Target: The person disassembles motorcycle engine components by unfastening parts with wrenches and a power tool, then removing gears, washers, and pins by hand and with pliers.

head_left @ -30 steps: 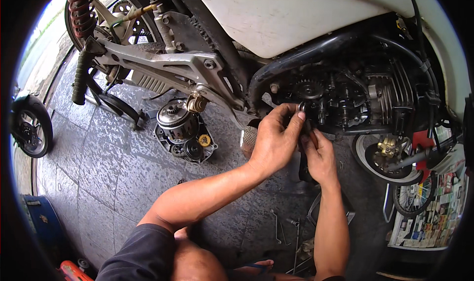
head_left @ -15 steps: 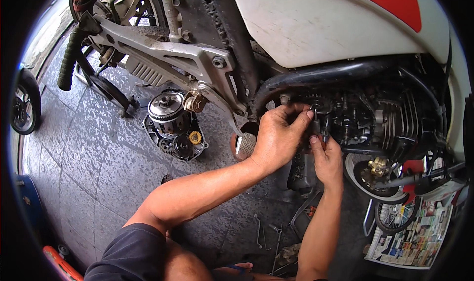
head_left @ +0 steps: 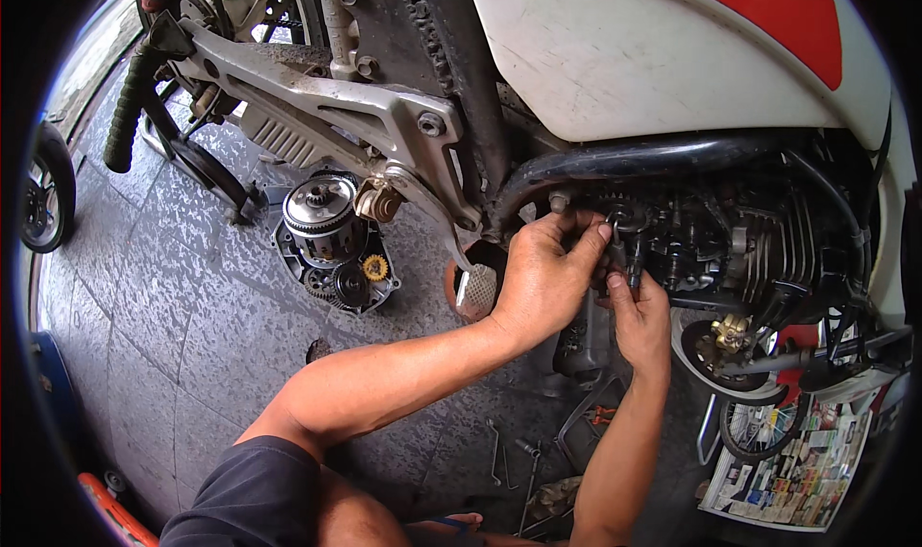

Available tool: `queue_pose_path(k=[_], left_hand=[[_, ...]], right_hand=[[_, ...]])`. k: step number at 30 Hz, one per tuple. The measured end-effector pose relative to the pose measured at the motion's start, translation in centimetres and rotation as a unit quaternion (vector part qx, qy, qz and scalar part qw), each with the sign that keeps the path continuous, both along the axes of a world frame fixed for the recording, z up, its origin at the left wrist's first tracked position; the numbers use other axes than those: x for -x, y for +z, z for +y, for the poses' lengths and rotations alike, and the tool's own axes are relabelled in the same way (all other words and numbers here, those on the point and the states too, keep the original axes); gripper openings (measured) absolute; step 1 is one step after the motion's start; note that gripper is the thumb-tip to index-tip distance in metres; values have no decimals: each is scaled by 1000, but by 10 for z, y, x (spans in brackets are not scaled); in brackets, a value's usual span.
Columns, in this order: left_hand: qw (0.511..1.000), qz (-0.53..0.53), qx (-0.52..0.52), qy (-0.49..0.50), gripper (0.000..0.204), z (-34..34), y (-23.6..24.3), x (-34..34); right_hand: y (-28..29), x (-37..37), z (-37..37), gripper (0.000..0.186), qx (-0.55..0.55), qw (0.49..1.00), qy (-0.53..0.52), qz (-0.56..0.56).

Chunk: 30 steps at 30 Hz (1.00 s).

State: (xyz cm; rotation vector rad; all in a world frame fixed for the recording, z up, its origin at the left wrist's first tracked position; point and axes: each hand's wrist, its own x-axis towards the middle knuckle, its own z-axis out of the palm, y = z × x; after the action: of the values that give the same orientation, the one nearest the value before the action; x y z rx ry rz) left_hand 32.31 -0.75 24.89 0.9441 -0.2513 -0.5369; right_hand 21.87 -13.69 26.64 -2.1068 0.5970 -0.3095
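The opened motorcycle engine (head_left: pixel 687 244), dark with oil, sits under a black frame tube. My left hand (head_left: pixel 552 270) reaches its left part, thumb and forefinger pinched on a small dark metal piece whose kind I cannot make out. A toothed gear (head_left: pixel 629 213) shows just beyond those fingertips. Below and to the right, my right hand (head_left: pixel 641 321) comes up from underneath, its thumb and fingers closed at the lower end of a dark, rod-like part (head_left: pixel 635 259). Whether it grips that part or something behind it is hidden.
A clutch drum (head_left: pixel 320 216) and a yellow gear (head_left: pixel 376 267) sit in a cover on the tiled floor. The brake pedal (head_left: pixel 475 288) juts down left of my hand. Wrenches (head_left: pixel 531 470) lie below, a bicycle wheel (head_left: pixel 764 427) on printed sheets to the right.
The whole view has shifted slightly. Both hands stay at the same spot on the engine, with only a small shift of the fingers.
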Motion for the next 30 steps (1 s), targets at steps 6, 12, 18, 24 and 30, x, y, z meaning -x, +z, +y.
queue_pose_path(k=[6,12,18,24,30], left_hand=[[999,-18,-21,20,17,-1,4,1],[990,-104,-41,82,19,-6,10,1],[990,-110,-55,74,19,-2,6,-2],[977,-162,-98,96,16,-2,0,-5],[983,-135,-107,70,17,0,6,-2]], right_hand=[[-5,-4,12,23,-57,997,-29,-46],[-16,-11,25,22,-43,991,-28,-123],[-21,-11,27,20,27,993,-81,-75],[-27,-12,27,20,-72,989,-12,-127],[-24,-12,19,23,-60,993,27,-100]])
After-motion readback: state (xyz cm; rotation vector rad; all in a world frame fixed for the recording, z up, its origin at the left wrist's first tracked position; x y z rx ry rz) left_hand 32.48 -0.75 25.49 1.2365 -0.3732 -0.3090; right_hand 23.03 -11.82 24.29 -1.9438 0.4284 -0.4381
